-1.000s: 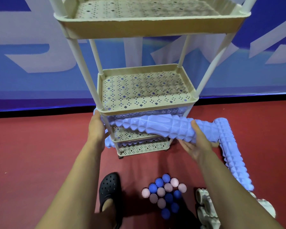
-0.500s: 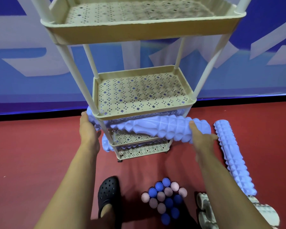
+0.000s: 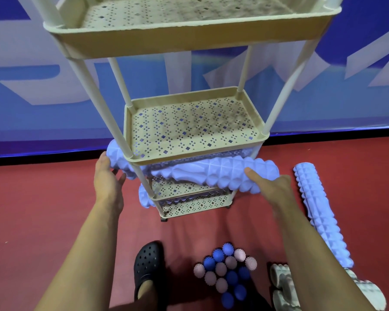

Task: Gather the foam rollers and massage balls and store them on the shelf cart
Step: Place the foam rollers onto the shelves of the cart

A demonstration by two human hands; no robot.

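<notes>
The long lilac ridged foam roller [image 3: 213, 173] lies across a lower tier of the beige perforated plastic shelf cart [image 3: 193, 129], both ends sticking out. The left hand [image 3: 107, 176] cups its left end with loose, spread grip; the right hand [image 3: 270, 185] grips the right end (thumb on top). Spiky blue and pink massage balls [image 3: 226, 270] cluster on the red floor [image 3: 43, 209].

Single head view, worn high, facing forward and down. Left hand [image 3: 108, 182] and right hand [image 3: 271, 187] close, mid-frame. Shelf cart [image 3: 195, 158] directly beyond hands; floor [image 3: 43, 209] below them.
</notes>
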